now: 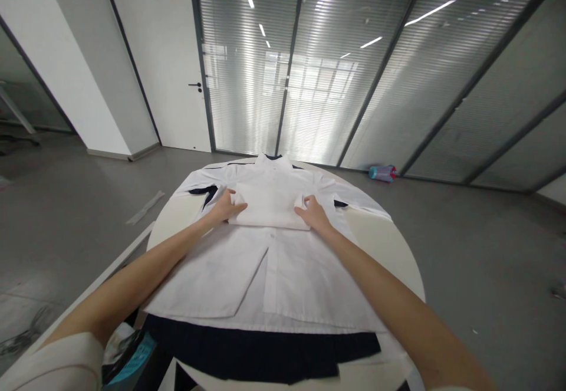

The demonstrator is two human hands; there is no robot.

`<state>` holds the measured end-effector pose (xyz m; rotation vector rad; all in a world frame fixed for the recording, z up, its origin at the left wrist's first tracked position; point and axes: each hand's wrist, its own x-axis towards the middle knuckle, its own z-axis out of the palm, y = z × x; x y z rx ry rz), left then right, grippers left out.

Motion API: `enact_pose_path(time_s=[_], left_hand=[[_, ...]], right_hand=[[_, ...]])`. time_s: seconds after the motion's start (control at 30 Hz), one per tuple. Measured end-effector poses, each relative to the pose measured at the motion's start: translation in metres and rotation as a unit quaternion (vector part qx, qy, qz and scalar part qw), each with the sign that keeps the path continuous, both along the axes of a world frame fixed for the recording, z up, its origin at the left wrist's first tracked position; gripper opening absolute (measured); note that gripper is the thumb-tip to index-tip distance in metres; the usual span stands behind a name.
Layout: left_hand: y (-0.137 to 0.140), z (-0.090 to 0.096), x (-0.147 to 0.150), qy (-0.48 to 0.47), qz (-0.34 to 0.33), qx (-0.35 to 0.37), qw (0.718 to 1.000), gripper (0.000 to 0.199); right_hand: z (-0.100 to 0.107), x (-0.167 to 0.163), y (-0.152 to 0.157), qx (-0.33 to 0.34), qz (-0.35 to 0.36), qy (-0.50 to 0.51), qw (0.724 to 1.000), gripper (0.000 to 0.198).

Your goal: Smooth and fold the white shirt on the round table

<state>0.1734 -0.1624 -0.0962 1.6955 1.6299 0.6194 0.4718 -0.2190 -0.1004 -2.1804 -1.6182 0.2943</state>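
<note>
A white button-front shirt (300, 285) lies spread out, its collar at the far side and its sleeves reaching out to both sides. On its chest rests a folded white cloth bundle (269, 205), which may be another white garment. My left hand (227, 205) pinches the bundle's left edge between thumb and fingers. At the right edge, my right hand (312, 211) grips it the same way. Dark navy fabric (260, 350) shows below the shirt's hem, and navy patches show beside the sleeves.
The garments cover much of a round white table (384, 237). Under its left side is a bin-like container (137, 355) with a blue part. A blue and red package (382, 173) lies on the floor by the glass partition. A white door (172, 66) stands behind.
</note>
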Motion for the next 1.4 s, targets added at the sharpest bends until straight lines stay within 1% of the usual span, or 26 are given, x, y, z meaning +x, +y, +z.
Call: enact_pose_path(time_s=[0.03,0.07,0.1,0.13,0.2,0.23,0.27,0.33,0.4,0.5,0.53,0.6,0.7,0.77,0.8,0.87,0.9,0.93,0.97,1.03,1.07,1.1,1.17,1.27,1.33,1.4], left_hand=[[0.001,0.002,-0.002,0.03,-0.006,0.034,0.999,0.079],[0.002,0.005,-0.003,0.064,-0.018,0.082,0.994,0.083],[0.004,0.008,-0.003,0.101,-0.033,0.139,0.985,0.081],[0.006,0.011,0.0,0.134,-0.054,0.197,0.97,0.073],[0.011,0.016,0.013,0.179,-0.114,0.284,0.935,0.047],[0.014,0.017,0.022,0.192,-0.149,0.307,0.92,0.038],[0.016,0.017,0.032,0.204,-0.181,0.316,0.909,0.036],[0.02,0.011,0.05,0.23,-0.228,0.303,0.896,0.043],[0.023,0.0,0.06,0.251,-0.249,0.258,0.899,0.051],[0.03,-0.017,0.059,0.254,-0.252,0.203,0.912,0.062],[0.033,-0.021,0.055,0.254,-0.25,0.194,0.914,0.065],[0.039,-0.025,0.046,0.26,-0.249,0.176,0.916,0.07],[0.048,-0.024,0.03,0.258,-0.246,0.144,0.923,0.074],[0.05,-0.019,0.022,0.257,-0.237,0.135,0.927,0.071],[0.049,-0.016,0.019,0.259,-0.225,0.14,0.929,0.068],[0.045,-0.01,0.02,0.261,-0.198,0.164,0.931,0.062],[0.043,-0.007,0.024,0.255,-0.195,0.183,0.929,0.06],[0.04,-0.005,0.028,0.244,-0.206,0.201,0.926,0.06],[0.037,-0.005,0.034,0.232,-0.23,0.211,0.921,0.059],[0.034,-0.007,0.042,0.212,-0.283,0.207,0.912,0.059],[0.034,-0.01,0.043,0.208,-0.297,0.195,0.911,0.06],[0.035,-0.014,0.042,0.211,-0.298,0.18,0.913,0.06],[0.04,-0.022,0.032,0.22,-0.282,0.158,0.92,0.063],[0.047,-0.027,0.007,0.235,-0.272,0.157,0.92,0.06],[0.05,-0.024,-0.007,0.243,-0.282,0.16,0.914,0.056],[0.049,-0.014,-0.011,0.252,-0.285,0.164,0.91,0.053]], right_hand=[[0.004,-0.003,-0.004,0.009,-0.007,-0.029,1.0,0.066],[0.009,-0.007,-0.008,0.029,-0.004,-0.065,0.997,0.069],[0.014,-0.012,-0.01,0.057,0.011,-0.103,0.993,0.068],[0.019,-0.019,-0.01,0.089,0.04,-0.139,0.985,0.061],[0.028,-0.037,-0.003,0.138,0.118,-0.181,0.966,0.045],[0.03,-0.046,0.003,0.146,0.154,-0.187,0.959,0.042],[0.03,-0.055,0.01,0.141,0.181,-0.186,0.955,0.043],[0.026,-0.067,0.025,0.096,0.204,-0.18,0.957,0.051],[0.017,-0.069,0.038,0.013,0.203,-0.16,0.966,0.06],[0.003,-0.05,0.046,-0.098,0.177,-0.121,0.972,0.075],[-0.001,-0.041,0.046,-0.119,0.164,-0.114,0.973,0.079],[-0.006,-0.02,0.042,-0.14,0.137,-0.11,0.974,0.083],[-0.008,0.004,0.034,-0.142,0.118,-0.103,0.977,0.08],[-0.004,0.009,0.03,-0.127,0.105,-0.11,0.98,0.075],[0.0,0.008,0.029,-0.11,0.094,-0.117,0.982,0.072],[0.008,-0.003,0.03,-0.054,0.086,-0.13,0.986,0.068],[0.012,-0.012,0.032,-0.022,0.102,-0.131,0.986,0.066],[0.015,-0.023,0.034,0.002,0.134,-0.128,0.983,0.065],[0.017,-0.034,0.036,0.011,0.177,-0.122,0.977,0.064],[0.015,-0.053,0.039,-0.014,0.249,-0.107,0.963,0.065],[0.013,-0.059,0.04,-0.038,0.265,-0.1,0.958,0.066],[0.009,-0.061,0.04,-0.06,0.267,-0.095,0.957,0.068],[0.001,-0.053,0.039,-0.092,0.245,-0.09,0.961,0.072],[-0.006,-0.017,0.032,-0.12,0.184,-0.089,0.972,0.077],[-0.003,0.01,0.028,-0.134,0.14,-0.099,0.976,0.077],[0.004,0.024,0.026,-0.122,0.096,-0.125,0.98,0.076]])
